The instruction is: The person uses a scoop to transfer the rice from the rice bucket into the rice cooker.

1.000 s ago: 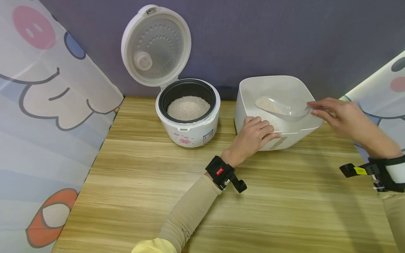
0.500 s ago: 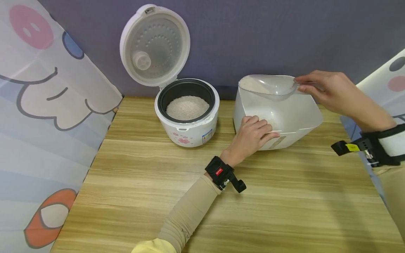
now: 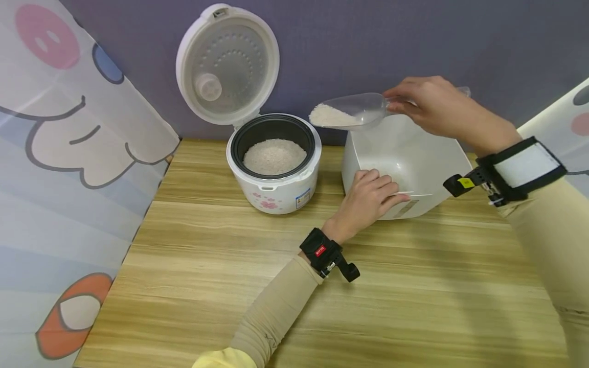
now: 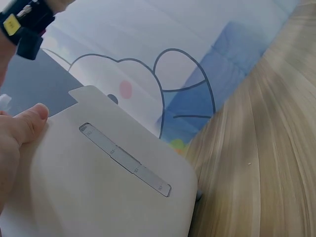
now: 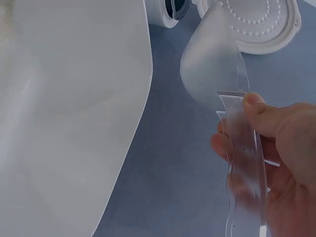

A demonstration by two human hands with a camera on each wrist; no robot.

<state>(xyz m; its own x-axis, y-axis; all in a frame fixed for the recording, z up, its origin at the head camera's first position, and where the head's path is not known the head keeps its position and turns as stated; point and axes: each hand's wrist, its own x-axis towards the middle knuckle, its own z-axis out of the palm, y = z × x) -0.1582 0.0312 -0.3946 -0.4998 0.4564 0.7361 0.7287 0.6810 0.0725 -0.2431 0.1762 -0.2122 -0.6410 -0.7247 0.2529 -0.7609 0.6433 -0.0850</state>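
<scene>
My right hand point(image 3: 434, 105) grips the handle of a clear plastic scoop point(image 3: 368, 105), its bowl loaded with white rice point(image 3: 332, 116). The scoop hangs between the white rice bin point(image 3: 442, 153) and the rice cooker point(image 3: 290, 191), above their rims. In the right wrist view, thumb and fingers wrap the clear handle point(image 5: 244, 153). My left hand point(image 3: 368, 197) holds the bin's front rim, fingers hooked over the edge. Its thumb point(image 4: 34, 118) shows at the rim in the left wrist view. More rice point(image 3: 274, 157) lies in the cooker's dark inner pot.
The cooker's lid point(image 3: 230, 66) stands raised at the back left. Behind everything rises a grey-blue wall point(image 3: 368, 46). A cartoon-printed sheet point(image 3: 92, 220) borders the wooden table point(image 3: 221, 271) on the left, with a similar one point(image 3: 575, 107) at the right.
My right hand has lifted the rice-filled scoop out of the bin and carried it left toward the cooker. The left hand has stayed on the bin's rim.
</scene>
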